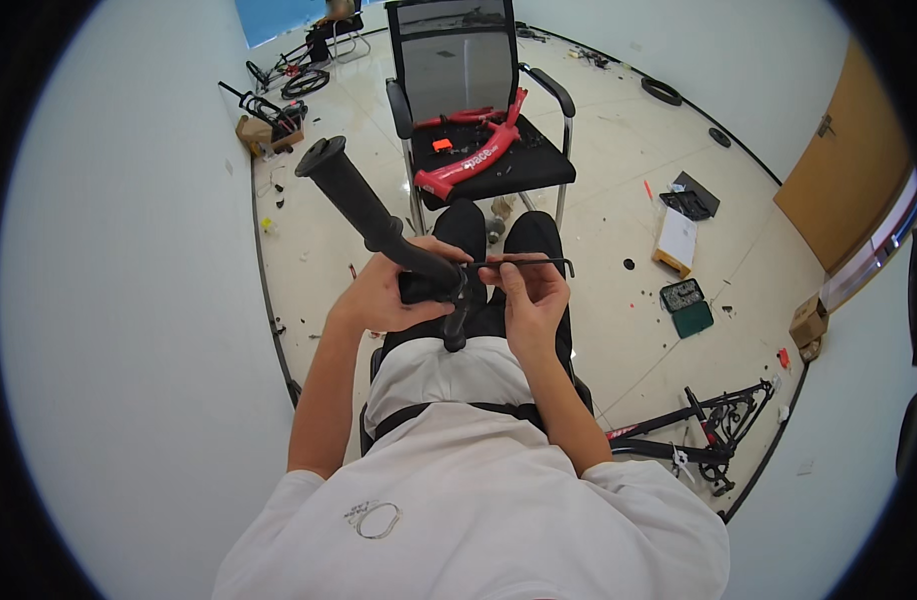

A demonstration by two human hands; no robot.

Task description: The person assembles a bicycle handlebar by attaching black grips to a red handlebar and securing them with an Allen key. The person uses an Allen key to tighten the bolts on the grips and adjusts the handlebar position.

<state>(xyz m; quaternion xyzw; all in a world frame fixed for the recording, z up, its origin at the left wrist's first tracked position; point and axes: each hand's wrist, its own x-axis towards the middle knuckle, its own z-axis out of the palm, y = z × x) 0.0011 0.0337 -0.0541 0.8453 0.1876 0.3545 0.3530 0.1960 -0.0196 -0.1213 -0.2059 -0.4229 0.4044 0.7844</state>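
Note:
A black bicycle handlebar [422, 262] with a ribbed rubber grip [351, 190] rises over my lap, tilted up to the left. Its lower end points toward my waist. My left hand [377, 298] is wrapped round the bar near its lower bend, steadying a dark fitting there. Pinched in the fingers of my right hand [535, 302] is a long black hex key [549, 262], lying nearly level with its short bent end to the right. The key's other end reaches the fitting beside my left fingers; whether it is seated in a bolt cannot be made out.
Ahead stands a black mesh chair [457, 70] bearing a red bicycle frame [484, 155]. On the floor to the right lie a green case [693, 318], a white-topped box [676, 240] and a black bicycle frame [689, 420]. Bike parts and a wheel [306, 84] sit at the far left.

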